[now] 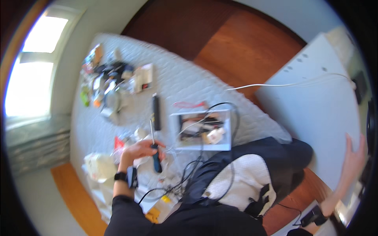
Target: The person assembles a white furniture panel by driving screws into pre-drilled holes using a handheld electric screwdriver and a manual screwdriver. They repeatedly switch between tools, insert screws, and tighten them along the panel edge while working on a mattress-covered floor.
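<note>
Head view: the left hand (142,149) has its grip narrow, closed around a screwdriver (157,162) with a dark blue handle — the thin metal shaft points away from the person, the handle's end back toward the body. Beside the shaft's far end lies a long black bar (156,112) on the white quilted mattress (169,67); I cannot tell whether the two touch. To the right of the screwdriver, near the person's legs, stands an open white box (228,131) holding a jumble of dark items, cords and a white plug-like piece (215,135). A blurred red item (189,105) lies just beyond the box, and a black cable (237,118) loops over its right side. More dark cords (183,181) tangle between the left forearm and the lap, with a yellow-capped container (165,199) close by. A large cluttered pile (112,72) and a pale carton (143,78) sit at the far left of the mattress; a cream-coloured packet (100,167) lies left of the left wrist.

The right hand (354,159) is stretched out to the far right at the edge of the white desk (311,106), its grip wide — thumb and fingers spread; contact with the surface cannot be told. A white cable (271,85) runs across that desk toward the mattress
</note>
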Demonstrator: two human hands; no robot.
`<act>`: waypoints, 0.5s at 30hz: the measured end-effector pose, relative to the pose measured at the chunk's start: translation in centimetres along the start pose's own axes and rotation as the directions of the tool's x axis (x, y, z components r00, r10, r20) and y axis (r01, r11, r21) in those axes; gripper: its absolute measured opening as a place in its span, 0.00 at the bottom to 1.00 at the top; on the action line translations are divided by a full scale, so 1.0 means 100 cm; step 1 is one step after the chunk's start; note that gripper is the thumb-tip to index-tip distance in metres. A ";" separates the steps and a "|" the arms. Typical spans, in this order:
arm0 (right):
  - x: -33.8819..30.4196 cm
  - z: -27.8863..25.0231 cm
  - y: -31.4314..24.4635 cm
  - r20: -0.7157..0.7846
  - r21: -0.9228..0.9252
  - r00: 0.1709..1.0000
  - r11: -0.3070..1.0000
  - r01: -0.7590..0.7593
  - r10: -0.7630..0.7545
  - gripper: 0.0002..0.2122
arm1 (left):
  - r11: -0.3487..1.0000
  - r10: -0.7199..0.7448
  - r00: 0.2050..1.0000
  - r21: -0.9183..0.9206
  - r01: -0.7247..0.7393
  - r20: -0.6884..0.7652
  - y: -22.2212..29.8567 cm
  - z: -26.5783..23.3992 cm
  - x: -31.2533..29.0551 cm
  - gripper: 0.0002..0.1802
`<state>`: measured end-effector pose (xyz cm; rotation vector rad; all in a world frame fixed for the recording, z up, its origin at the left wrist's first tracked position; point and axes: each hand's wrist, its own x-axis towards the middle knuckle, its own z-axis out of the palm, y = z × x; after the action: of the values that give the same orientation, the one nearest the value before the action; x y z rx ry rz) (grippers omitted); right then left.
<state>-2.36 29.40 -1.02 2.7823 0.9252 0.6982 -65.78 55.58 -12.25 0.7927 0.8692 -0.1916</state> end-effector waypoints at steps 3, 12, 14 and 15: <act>-0.011 -0.019 -0.018 0.064 0.372 0.998 0.927 -0.043 0.020 0.23 | 0.990 0.128 0.908 -0.107 -0.093 0.399 0.065 0.077 0.042 0.31; -0.003 -0.038 -0.026 -0.150 0.380 0.981 0.909 0.173 -0.124 0.22 | 0.943 0.214 0.882 0.147 -0.299 0.419 0.145 0.324 0.131 0.33; -0.001 -0.038 -0.028 -0.178 0.379 0.976 0.907 0.183 -0.122 0.22 | 0.854 0.327 0.884 0.297 -0.428 0.334 0.149 0.348 0.148 0.30; -0.001 -0.038 -0.028 -0.197 0.381 0.973 0.905 0.188 -0.119 0.21 | 0.848 0.341 0.879 0.294 -0.440 0.332 0.150 0.355 0.153 0.27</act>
<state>-5.73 31.52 1.55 2.9734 1.4546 0.8106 -27.36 44.04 -1.79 1.2450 0.3974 -0.0888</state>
